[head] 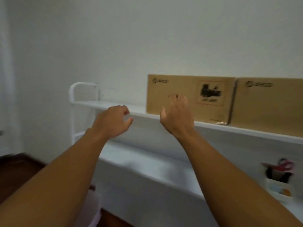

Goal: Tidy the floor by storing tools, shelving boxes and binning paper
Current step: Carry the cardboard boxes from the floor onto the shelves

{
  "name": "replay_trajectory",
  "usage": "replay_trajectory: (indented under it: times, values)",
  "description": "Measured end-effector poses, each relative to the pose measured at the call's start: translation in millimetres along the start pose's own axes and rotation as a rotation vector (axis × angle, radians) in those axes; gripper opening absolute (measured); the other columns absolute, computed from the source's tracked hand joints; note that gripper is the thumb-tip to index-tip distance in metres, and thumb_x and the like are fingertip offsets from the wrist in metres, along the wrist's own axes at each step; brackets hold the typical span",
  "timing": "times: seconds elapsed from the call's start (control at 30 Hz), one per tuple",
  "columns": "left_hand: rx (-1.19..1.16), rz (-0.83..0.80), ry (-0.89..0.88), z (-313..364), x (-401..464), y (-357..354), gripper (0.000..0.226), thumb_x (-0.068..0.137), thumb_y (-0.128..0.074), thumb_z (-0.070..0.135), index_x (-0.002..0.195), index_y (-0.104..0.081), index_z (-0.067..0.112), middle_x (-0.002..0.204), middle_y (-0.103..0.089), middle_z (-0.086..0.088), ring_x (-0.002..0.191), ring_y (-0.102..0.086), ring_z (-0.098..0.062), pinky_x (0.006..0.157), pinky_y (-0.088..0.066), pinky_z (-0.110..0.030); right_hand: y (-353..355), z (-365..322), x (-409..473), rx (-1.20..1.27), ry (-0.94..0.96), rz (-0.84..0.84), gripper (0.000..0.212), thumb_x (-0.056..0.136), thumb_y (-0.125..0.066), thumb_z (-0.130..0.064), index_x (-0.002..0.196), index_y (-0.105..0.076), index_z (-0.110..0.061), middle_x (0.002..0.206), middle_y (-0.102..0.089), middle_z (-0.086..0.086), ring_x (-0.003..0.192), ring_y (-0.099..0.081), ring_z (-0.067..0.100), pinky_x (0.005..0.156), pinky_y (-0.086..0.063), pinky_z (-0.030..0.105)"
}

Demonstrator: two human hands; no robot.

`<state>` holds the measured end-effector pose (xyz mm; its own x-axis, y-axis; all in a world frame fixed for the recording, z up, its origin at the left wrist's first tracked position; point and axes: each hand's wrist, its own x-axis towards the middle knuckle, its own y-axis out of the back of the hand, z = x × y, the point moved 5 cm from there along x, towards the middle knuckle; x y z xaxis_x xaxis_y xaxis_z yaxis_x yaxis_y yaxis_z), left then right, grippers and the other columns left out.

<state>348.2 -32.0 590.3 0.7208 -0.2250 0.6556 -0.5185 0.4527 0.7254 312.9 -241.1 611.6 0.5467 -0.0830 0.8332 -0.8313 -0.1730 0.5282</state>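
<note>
Two brown cardboard boxes stand upright side by side on the white upper shelf (114,107): the left box (205,102) with a black printed label, and the right box (270,108) touching it. My right hand (177,117) is raised in front of the left box's lower left corner, fingers spread, holding nothing; whether it touches the box I cannot tell. My left hand (113,122) hovers just before the shelf's front edge, left of the boxes, fingers loosely curled and empty.
A lower white shelf (147,167) runs below. At its right stands a white holder (278,185) with red-handled scissors (278,166) and dark tools. The shelf's white tube frame (73,95) rises at the left. Dark wooden floor (14,169) lies lower left.
</note>
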Motion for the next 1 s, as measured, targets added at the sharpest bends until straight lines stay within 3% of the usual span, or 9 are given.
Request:
replay_trajectory:
  times: [0.07,0.17,0.27,0.47,0.6,0.73,0.9,1.0]
  values:
    - [0.039,-0.007,0.103,-37,-41,15,0.03,0.089,-0.057,0.048,0.112,-0.063,0.028,0.117,-0.067,0.01,0.101,-0.064,-0.018,0.082,-0.046,-0.034,-20,-41,-15,0.145,0.061,-0.05,0.043,0.086,-0.056,-0.023,0.125,-0.053,-0.004,0.118,-0.056,0.018,0.111,-0.051,0.037,0.09,-0.049,0.045]
    - [0.098,-0.01,0.286,-96,-121,38,0.021,0.088,-0.057,0.046,0.1,-0.065,0.031,0.108,-0.069,0.013,0.098,-0.063,-0.017,0.078,-0.042,-0.032,-58,-110,-56,0.402,0.135,-0.157,0.046,0.088,-0.058,-0.02,0.13,-0.052,-0.003,0.122,-0.056,0.018,0.115,-0.051,0.037,0.092,-0.049,0.046]
    - [0.156,-0.004,0.506,-151,-219,62,0.021,0.084,-0.056,0.047,0.095,-0.066,0.031,0.101,-0.07,0.012,0.096,-0.064,-0.018,0.082,-0.05,-0.035,-94,-188,-119,0.594,0.194,-0.326,0.047,0.089,-0.058,-0.02,0.132,-0.051,-0.004,0.126,-0.056,0.018,0.115,-0.054,0.037,0.096,-0.047,0.045]
    - [0.258,-0.026,0.93,-217,-441,103,0.02,0.086,-0.058,0.043,0.098,-0.068,0.031,0.101,-0.07,0.011,0.096,-0.065,-0.018,0.078,-0.047,-0.033,-130,-330,-280,0.701,0.44,-0.707,0.043,0.09,-0.059,-0.026,0.127,-0.054,-0.005,0.121,-0.059,0.018,0.11,-0.057,0.036,0.094,-0.048,0.043]
    - [0.277,-0.032,1.187,-236,-583,115,0.023,0.087,-0.058,0.045,0.098,-0.067,0.027,0.107,-0.065,0.004,0.099,-0.062,-0.02,0.084,-0.051,-0.039,-141,-400,-390,0.728,0.575,-0.971,0.051,0.09,-0.059,-0.031,0.134,-0.05,-0.006,0.131,-0.055,0.017,0.119,-0.054,0.036,0.099,-0.046,0.042]
    - [0.319,-0.03,1.482,-254,-692,110,0.054,0.086,-0.062,0.053,0.127,-0.056,0.019,0.131,-0.048,-0.005,0.121,-0.048,-0.028,0.096,-0.045,-0.044,-159,-444,-482,0.704,0.596,-1.178,0.053,0.093,-0.059,-0.036,0.136,-0.048,-0.008,0.136,-0.049,0.013,0.126,-0.047,0.033,0.101,-0.042,0.04]
    - [0.264,-0.05,1.725,-266,-764,81,0.089,0.075,-0.068,0.065,0.141,-0.029,0.018,0.145,-0.021,-0.008,0.135,-0.028,-0.029,0.104,-0.041,-0.052,-203,-457,-550,0.577,0.516,-1.362,0.071,0.089,-0.063,-0.046,0.144,-0.038,-0.009,0.144,-0.037,0.015,0.133,-0.036,0.036,0.106,-0.037,0.042]
    - [-0.072,0.193,1.938,-268,-788,62,0.107,0.072,-0.079,0.053,0.146,-0.014,0.012,0.152,-0.017,-0.014,0.137,-0.032,-0.034,0.104,-0.043,-0.054,-222,-452,-571,0.535,0.496,-1.407,0.085,0.082,-0.068,-0.052,0.146,-0.032,-0.009,0.15,-0.032,0.015,0.139,-0.032,0.036,0.111,-0.037,0.046]
